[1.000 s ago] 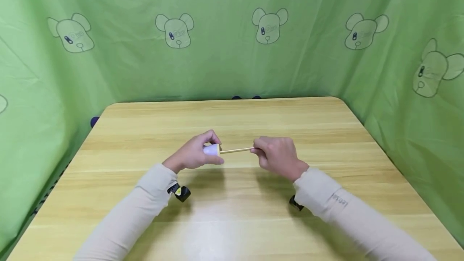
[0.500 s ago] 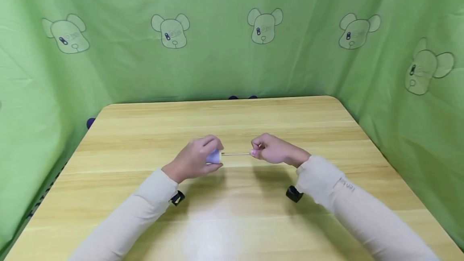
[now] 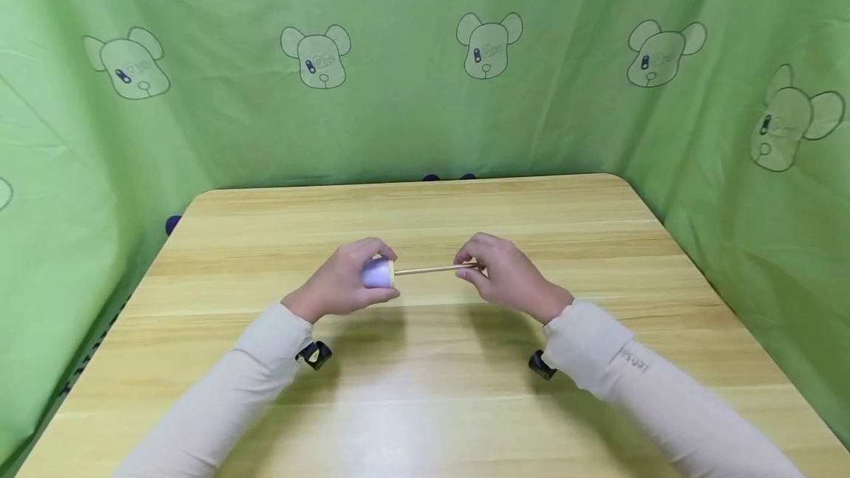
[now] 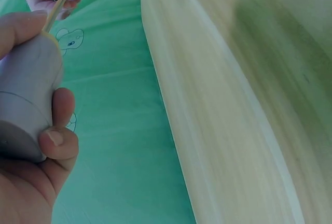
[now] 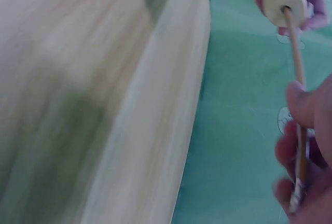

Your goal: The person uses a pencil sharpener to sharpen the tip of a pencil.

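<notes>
A small lavender cylinder, looking like a pencil sharpener [image 3: 377,274], lies sideways in my left hand [image 3: 335,282], thumb and fingers curled round it. Its cream end face, seen in the right wrist view, has a round hole. Into that hole runs a slim wooden pencil [image 5: 296,53]. My right hand [image 3: 510,279] pinches the pencil between thumb and fingers, and its pale, whitish back end shows beside the palm in the right wrist view. Both hands are held above the table, facing each other. The pencil tip is hidden inside the sharpener [image 4: 31,73].
A light wood-grain table [image 3: 412,404] with rounded far corners lies beneath the hands. Green curtains [image 3: 398,124] with bear-head prints stand around its back and sides. Dark wrist cameras [image 3: 541,364] hang below both cuffs.
My right hand has turned about the pencil, its knuckles rolling over and its fingers shifting to a looser pinch. The left hand with the sharpener has moved slightly left.
</notes>
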